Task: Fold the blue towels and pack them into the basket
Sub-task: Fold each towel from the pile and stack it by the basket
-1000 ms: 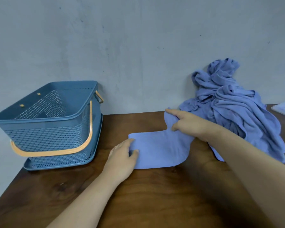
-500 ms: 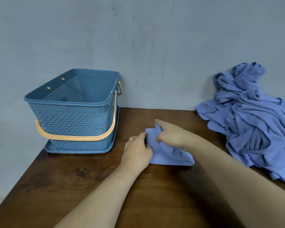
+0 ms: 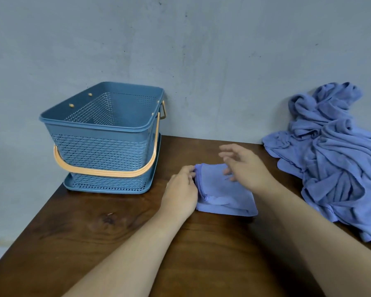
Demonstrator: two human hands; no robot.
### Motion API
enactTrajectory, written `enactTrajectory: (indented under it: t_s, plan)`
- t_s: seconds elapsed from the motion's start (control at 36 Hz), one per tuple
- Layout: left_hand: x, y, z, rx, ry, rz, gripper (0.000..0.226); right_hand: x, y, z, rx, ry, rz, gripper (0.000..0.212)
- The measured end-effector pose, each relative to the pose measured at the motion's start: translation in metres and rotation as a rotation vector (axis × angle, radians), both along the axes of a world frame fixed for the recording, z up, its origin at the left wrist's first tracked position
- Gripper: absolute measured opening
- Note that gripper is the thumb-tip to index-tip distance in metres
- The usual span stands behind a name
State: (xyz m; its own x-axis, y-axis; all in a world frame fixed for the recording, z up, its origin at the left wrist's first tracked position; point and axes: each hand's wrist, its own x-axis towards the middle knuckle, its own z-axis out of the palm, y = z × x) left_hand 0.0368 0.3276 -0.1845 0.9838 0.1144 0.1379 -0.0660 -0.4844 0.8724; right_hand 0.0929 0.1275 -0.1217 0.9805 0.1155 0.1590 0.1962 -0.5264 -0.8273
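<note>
L hand [image 3: 180,190] sat at the left edge of the folded towel [image 3: 225,197], fingers curled in, tips pinching the stacked layers near its far-left corner. R hand [image 3: 245,166] was over the towel's far side, fingers loose and spread, gripping nothing. It was motion-blurred, so couldn't tell whether the tips touched the cloth. Both forearms were bare and came in from the near edge.

The folded towel was a small flat rectangle w/ several layers showing along its left edge. It lay on the table [image 3: 107,236] approx. mid-frame, between the basket [image 3: 99,146] and the towel pile [image 3: 334,155], outside the basket.

The basket stood upright left of the L hand, near the towel but apart from it, at the table's back-left against the wall [image 3: 201,50]. It was blue plastic w/ lattice sides, on a matching blue base, and its orange handle [image 3: 104,172] was swung down across the front.

The towel pile was unfolded blue cloth heaped at the right. It ran up the wall, well apart from the basket, just beside the R forearm.
</note>
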Motion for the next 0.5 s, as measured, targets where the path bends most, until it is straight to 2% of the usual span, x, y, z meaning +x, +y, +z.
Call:
enactTrajectory:
  t_s: [0.08,0.22,0.39,0.5]
  plan:
    - [0.001,-0.001,0.001,-0.018,0.02,0.012,0.034,0.007,-0.029,-0.006,-0.224,-0.179,0.012,0.037]
    - [-0.003,-0.004,0.006,-0.013,0.023,-0.004,0.029,0.003,-0.046,-0.028,-0.387,-0.126,0.199,0.024]
    - [-0.001,-0.004,0.003,-0.027,-0.015,0.025,0.018,-0.021,-0.034,-0.048,-0.513,-0.021,0.269,0.073]
    - [-0.001,-0.004,0.001,-0.01,-0.081,0.052,0.02,-0.024,-0.028,-0.047,-0.712,-0.013,0.305,0.094]
